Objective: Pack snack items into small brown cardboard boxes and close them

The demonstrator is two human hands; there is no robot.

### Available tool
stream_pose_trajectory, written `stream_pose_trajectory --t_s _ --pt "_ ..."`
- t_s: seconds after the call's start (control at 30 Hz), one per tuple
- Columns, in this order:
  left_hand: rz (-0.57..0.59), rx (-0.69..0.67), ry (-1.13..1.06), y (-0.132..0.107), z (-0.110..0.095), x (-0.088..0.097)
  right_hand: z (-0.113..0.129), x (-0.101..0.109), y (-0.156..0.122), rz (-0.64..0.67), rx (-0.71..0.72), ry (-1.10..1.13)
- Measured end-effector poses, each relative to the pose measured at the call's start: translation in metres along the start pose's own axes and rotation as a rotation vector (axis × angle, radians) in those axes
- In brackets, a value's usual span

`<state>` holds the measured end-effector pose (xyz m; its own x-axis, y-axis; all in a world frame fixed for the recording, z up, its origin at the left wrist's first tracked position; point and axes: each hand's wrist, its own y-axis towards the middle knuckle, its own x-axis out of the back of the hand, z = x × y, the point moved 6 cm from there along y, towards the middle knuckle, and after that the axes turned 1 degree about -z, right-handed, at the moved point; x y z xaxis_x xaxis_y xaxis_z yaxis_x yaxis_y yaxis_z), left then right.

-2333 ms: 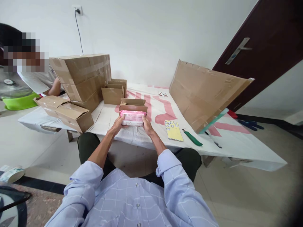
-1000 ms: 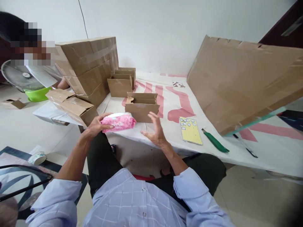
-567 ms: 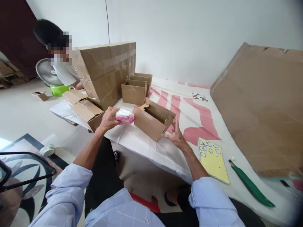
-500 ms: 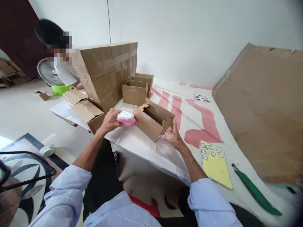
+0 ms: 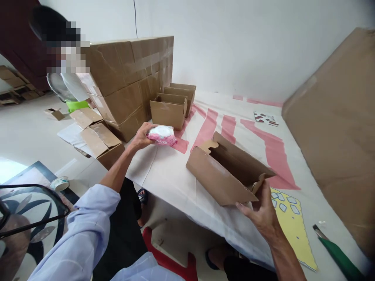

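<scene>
My left hand [image 5: 143, 136] grips one end of a pink and white soft pack [image 5: 162, 135], which looks like a packet of wipes, above the cloth-covered table. With my right hand [image 5: 260, 210] I hold the near right end of an open cardboard box [image 5: 216, 175], fingers over its end flap and thumb low on the side. The box is tilted slightly, its top open towards me; what I see of the inside looks dark. A gap of bare cloth lies between the pack and the box.
Two open cartons [image 5: 168, 111] stand behind the pack, against a wall of stacked taped boxes [image 5: 125, 78]. A person sits at far left beside flapped cartons [image 5: 101, 138]. Right are a yellow card [image 5: 295, 230], a green-handled knife [image 5: 336, 253] and a large cardboard sheet [image 5: 334, 136].
My right hand has pulled the open box right and nearer to me, away from the pack. My left hand has lifted the pack slightly up and to the right.
</scene>
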<state>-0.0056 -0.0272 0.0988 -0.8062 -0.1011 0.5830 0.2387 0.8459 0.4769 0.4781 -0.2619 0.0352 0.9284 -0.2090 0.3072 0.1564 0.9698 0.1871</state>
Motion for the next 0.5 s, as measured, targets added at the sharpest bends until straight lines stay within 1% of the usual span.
stream_pose_trajectory --t_s 0.07,0.13,0.17,0.23,0.3,0.4,0.5 --pt "0.016 0.01 -0.01 0.028 0.013 -0.012 0.004 -0.004 0.0 0.004 0.009 0.001" --pt "-0.014 0.088 0.027 0.047 0.029 -0.022 0.007 -0.008 0.0 0.008 0.039 0.001" --pt "-0.051 0.147 0.068 0.052 0.037 -0.026 0.007 -0.01 0.0 0.009 0.05 -0.004" --pt "-0.156 0.263 0.182 0.051 0.048 -0.03 0.006 -0.011 0.0 0.008 0.052 -0.013" --pt "-0.241 0.343 0.297 0.04 0.052 -0.033 0.005 -0.011 -0.002 0.011 0.037 -0.01" --pt "-0.29 0.422 0.39 0.021 0.05 -0.04 0.006 -0.013 -0.003 0.02 0.033 0.013" --pt "-0.311 0.446 0.368 0.017 0.047 -0.048 0.009 -0.018 -0.004 0.017 0.052 0.018"
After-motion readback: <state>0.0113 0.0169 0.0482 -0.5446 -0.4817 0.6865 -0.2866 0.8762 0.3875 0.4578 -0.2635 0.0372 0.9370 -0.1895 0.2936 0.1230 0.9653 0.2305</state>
